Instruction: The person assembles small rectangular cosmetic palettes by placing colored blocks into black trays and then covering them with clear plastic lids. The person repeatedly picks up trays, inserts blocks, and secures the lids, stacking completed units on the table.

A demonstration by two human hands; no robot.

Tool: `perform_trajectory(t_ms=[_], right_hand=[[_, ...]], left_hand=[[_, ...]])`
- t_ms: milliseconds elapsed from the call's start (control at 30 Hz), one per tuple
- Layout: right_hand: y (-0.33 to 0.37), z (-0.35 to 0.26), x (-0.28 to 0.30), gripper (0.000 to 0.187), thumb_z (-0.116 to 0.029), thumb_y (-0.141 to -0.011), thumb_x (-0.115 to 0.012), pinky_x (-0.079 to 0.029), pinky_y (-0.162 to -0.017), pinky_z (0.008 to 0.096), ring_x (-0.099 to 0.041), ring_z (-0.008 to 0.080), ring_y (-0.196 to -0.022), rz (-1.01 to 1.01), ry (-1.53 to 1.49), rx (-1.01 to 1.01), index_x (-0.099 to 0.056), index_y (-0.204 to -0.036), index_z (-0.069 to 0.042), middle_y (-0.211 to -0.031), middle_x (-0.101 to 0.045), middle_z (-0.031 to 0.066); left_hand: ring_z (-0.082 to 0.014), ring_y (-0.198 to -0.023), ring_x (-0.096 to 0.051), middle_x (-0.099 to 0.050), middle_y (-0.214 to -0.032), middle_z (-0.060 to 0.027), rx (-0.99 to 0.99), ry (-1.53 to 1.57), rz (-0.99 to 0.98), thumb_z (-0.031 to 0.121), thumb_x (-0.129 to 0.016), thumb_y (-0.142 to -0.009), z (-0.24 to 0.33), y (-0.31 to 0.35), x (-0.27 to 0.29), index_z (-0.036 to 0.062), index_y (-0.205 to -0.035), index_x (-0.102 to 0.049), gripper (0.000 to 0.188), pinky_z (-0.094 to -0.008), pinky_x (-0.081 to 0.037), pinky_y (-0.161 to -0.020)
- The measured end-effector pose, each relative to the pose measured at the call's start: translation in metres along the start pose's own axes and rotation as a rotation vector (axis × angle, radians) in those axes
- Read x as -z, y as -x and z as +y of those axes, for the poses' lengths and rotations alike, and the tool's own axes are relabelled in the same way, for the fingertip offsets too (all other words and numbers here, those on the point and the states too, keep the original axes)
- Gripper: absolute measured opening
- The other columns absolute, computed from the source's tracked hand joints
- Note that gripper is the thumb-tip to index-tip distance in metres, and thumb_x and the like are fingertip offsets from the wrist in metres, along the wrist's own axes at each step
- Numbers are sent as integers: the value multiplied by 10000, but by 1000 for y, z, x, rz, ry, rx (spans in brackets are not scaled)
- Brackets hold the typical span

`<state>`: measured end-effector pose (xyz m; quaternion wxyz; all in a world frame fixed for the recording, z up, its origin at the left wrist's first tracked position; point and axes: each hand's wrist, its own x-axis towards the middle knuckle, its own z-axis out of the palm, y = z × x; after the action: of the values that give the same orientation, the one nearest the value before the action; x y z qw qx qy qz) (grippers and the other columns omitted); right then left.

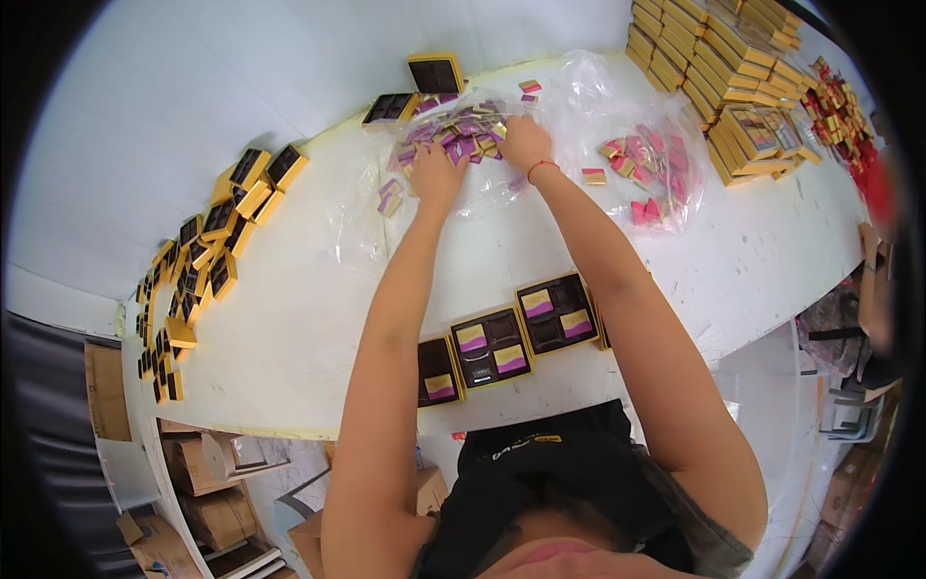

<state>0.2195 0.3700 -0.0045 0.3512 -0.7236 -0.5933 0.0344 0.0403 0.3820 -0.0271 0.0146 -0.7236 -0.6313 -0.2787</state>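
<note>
Both arms stretch forward over the white table to a heap of small purple-and-gold wrapped squares (468, 135) on a clear plastic bag (492, 198). My left hand (437, 176) is at the heap's near left side, its fingers apart among the squares. At the right side my right hand (527, 145) has its fingers curled down at the heap; what they hold, if anything, is hidden. Close to my body stands a row of gold boxes with dark compartment trays. One box (490, 347) and its right neighbour (558, 314) each hold two purple-and-gold squares set diagonally; my forearms partly cover the row.
Many gold boxes with dark trays (220, 220) lie piled along the left edge. Two more boxes (436, 73) stand behind the heap. Right of it, a clear bag holds pink-and-gold squares (656, 159). Stacked gold boxes (738, 68) rise at the back right, beside red-and-gold pieces (841, 111).
</note>
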Motion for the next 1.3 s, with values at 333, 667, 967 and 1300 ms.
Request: perform_trajectory(t_ms=[333,667,967,1300], right_hand=[[105,18,155,90,-65,-884,-664,-478,-694,293,-603,136,-745,-369,-800,240,-718,-941,-20,-833,-673,59],[258,122,270,340,65,-838,-652,-480,-727,273,-583,162,-780,-422,-605,135,-737,-1125,-96,-830,-652,56],[285,126,247,323,52,-766,-732,-508,-658,269,-589,187,-811,-128,-249,343,-764,-1031,-129,-939,-618,48],[289,116,263,174,-61,-784,-724,-496,-794,367,-598,293,-884,-50,-151,523,-723,-955,-28,-980,-652,78]], left_hand=[[-254,-875,-657,-692,-982,-68,-197,635,-178,117,-766,-764,29,78,82,97,-1133,-609,401,-368,-524,-790],[-269,-973,-603,-661,-1026,-60,-739,617,-604,108,-767,-749,162,185,117,83,-1091,-664,358,-361,-502,-840],[-321,-1179,-543,-571,-1334,-108,-896,460,-488,187,-721,-829,160,215,113,28,-1254,-596,471,-414,-444,-994],[-326,-1241,-531,-599,-1288,-144,-886,399,-558,183,-656,-891,152,228,118,41,-1271,-598,409,-432,-399,-1067]])
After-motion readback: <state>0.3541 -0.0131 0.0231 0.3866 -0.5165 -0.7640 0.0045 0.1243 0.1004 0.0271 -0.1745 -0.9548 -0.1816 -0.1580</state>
